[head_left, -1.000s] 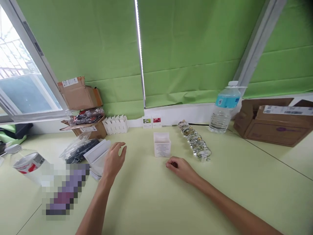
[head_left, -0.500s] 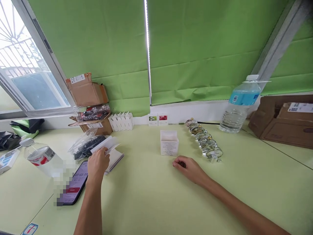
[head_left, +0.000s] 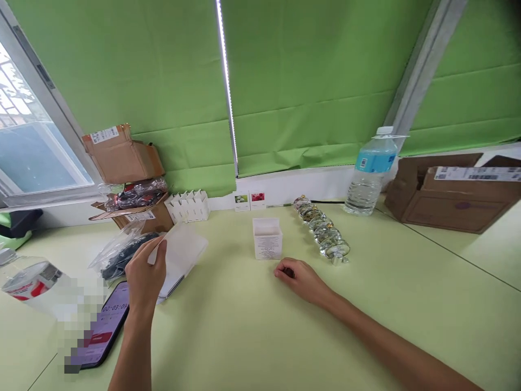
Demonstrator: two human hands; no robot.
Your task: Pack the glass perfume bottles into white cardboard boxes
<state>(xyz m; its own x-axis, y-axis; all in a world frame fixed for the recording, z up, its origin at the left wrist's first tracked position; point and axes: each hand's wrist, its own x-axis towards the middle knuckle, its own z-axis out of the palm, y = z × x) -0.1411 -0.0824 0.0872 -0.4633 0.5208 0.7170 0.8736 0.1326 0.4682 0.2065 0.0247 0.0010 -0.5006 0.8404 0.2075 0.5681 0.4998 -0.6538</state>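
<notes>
My left hand [head_left: 147,271] pinches the edge of a thin white sheet [head_left: 183,252], which is raised at a slant over a small stack of papers [head_left: 171,288]. My right hand [head_left: 300,279] rests on the table with its fingers curled closed; the inside of the curl is dark, and whether it holds anything is hidden. Just beyond those fingers stands a small white open-topped box [head_left: 268,244] with fine print on its front. Farther right, several glass bottles with gold-coloured parts [head_left: 323,231] lie in a slanting row.
A phone [head_left: 103,331] lies by my left forearm, near a clear plastic bottle [head_left: 35,279]. Behind are a plastic bag [head_left: 122,255], stacked cardboard boxes [head_left: 122,157], white cartons [head_left: 188,206] and two picture cards [head_left: 249,200]. A water bottle [head_left: 368,179] and cardboard box [head_left: 459,201] stand right.
My left hand has lifted and tilted the white sheet, which now shows its broad face. My right hand keeps its curled pose by the box. The whole view has shifted a little to the right.
</notes>
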